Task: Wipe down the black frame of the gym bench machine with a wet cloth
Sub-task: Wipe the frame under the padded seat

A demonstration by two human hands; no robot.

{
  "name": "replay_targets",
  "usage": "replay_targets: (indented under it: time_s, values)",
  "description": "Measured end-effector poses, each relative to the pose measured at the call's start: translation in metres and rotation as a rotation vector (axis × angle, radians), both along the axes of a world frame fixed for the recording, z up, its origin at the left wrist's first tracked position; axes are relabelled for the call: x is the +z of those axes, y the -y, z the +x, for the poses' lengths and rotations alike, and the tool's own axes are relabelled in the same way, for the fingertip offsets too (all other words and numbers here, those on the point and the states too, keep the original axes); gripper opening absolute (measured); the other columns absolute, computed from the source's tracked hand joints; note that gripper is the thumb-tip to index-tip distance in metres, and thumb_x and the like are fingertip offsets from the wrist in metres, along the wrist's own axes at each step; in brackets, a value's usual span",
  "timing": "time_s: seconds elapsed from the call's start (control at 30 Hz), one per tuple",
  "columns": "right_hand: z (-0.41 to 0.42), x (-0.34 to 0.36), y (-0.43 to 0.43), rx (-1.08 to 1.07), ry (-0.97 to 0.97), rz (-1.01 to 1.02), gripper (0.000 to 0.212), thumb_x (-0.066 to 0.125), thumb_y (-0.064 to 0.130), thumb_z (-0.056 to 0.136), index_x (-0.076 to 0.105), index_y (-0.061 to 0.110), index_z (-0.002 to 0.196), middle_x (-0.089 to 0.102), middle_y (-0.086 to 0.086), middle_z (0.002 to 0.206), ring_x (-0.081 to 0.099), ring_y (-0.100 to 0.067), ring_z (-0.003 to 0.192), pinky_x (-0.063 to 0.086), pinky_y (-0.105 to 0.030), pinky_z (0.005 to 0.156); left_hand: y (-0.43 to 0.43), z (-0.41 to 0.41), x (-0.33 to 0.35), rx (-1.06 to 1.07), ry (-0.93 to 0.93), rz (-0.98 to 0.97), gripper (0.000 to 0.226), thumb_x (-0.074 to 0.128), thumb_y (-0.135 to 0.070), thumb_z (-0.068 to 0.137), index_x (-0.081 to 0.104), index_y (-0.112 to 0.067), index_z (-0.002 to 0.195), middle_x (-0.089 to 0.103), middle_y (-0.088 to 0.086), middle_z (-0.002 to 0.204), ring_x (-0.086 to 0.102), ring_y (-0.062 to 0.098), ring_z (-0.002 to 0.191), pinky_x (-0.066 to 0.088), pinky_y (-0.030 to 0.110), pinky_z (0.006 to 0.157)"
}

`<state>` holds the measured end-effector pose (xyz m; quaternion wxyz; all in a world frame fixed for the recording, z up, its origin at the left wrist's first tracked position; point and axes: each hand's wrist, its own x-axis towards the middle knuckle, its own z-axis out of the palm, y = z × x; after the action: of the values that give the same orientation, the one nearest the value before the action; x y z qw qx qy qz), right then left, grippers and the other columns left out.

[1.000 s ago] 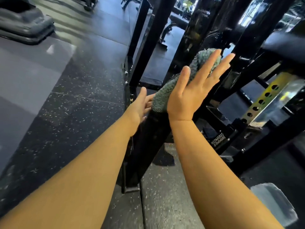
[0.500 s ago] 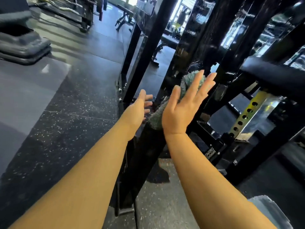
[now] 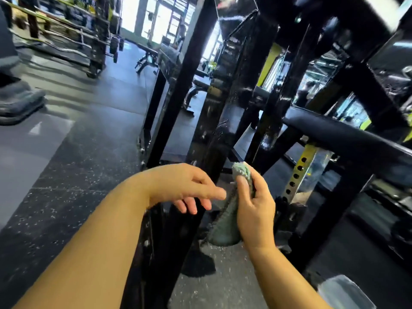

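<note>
The black frame (image 3: 225,112) of the bench machine rises as a glossy slanted post through the middle of the head view. My right hand (image 3: 256,206) grips a grey-green cloth (image 3: 225,228), thumb pinching its upper end, the rest hanging down below my palm, just off the post. My left hand (image 3: 187,188) hovers beside it with relaxed, slightly bent fingers, the index finger pointing toward the cloth and holding nothing.
A black padded bench (image 3: 343,134) runs to the right over a yellow perforated adjuster (image 3: 298,172). Speckled rubber floor (image 3: 73,175) spreads to the left. A barbell rack (image 3: 66,41) stands far left, another bench (image 3: 151,54) behind. A pale object (image 3: 345,293) sits bottom right.
My right hand was pressing the cloth flat against the post with straight fingers; it has come off the post and now grips the cloth. The left hand turned palm-down toward it. The view tilted up.
</note>
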<state>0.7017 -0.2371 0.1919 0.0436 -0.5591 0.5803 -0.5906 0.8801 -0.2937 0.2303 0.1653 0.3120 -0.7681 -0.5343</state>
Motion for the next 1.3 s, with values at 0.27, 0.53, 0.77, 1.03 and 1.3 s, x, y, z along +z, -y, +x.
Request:
replay_targets:
  time_s: [0.27,0.53,0.77,1.03,1.3]
  values:
    - [-0.015,0.039,-0.002,-0.094,0.476,0.112,0.022,0.050,0.047,0.094,0.062,0.029,0.098,0.068,-0.005,0.101,0.065,-0.024,0.094,0.052,-0.051,0.088,-0.028,-0.067,-0.014,0.141,0.163,-0.380,0.042,0.075,-0.046,0.073,0.059,-0.028,0.107,0.052,-0.014,0.085,0.055,0.011,0.086,0.050,0.031,0.080]
    - [-0.011,0.035,-0.027,0.128,0.795,0.491,0.053,0.042,0.055,0.095,0.072,0.013,0.089,0.075,-0.007,0.085,0.073,-0.018,0.073,0.053,-0.038,0.073,-0.023,-0.068,-0.014,0.565,-0.371,-0.341,0.016,0.067,-0.009,0.077,0.070,-0.023,0.084,0.065,-0.008,0.076,0.060,0.007,0.071,0.052,0.023,0.068]
    - [-0.013,0.033,-0.019,0.330,1.153,0.279,0.062,0.051,0.061,0.080,0.063,0.012,0.116,0.070,-0.013,0.111,0.069,-0.029,0.099,0.053,-0.044,0.084,-0.029,-0.087,-0.020,0.264,-0.270,-0.447,0.035,0.042,-0.012,0.092,0.067,-0.020,0.115,0.064,-0.005,0.115,0.055,0.010,0.107,0.041,0.022,0.097]
    - [0.000,0.130,0.028,0.020,0.563,-0.183,0.022,0.058,0.040,0.092,0.060,0.020,0.083,0.065,0.003,0.076,0.062,-0.012,0.070,0.055,-0.035,0.068,-0.008,-0.052,0.004,0.749,-0.576,-0.537,0.034,0.048,-0.009,0.091,0.060,-0.036,0.107,0.046,-0.027,0.105,0.048,0.008,0.108,0.040,0.024,0.096]
    - [0.035,0.134,0.119,-0.082,-0.422,-0.653,0.040,0.047,0.041,0.097,0.054,0.014,0.126,0.041,-0.010,0.144,0.034,-0.020,0.137,0.025,-0.032,0.116,0.026,-0.045,-0.018,0.713,-0.678,-0.002,0.026,0.036,-0.032,0.101,0.054,-0.036,0.118,0.050,-0.019,0.119,0.051,0.000,0.100,0.037,0.013,0.080]
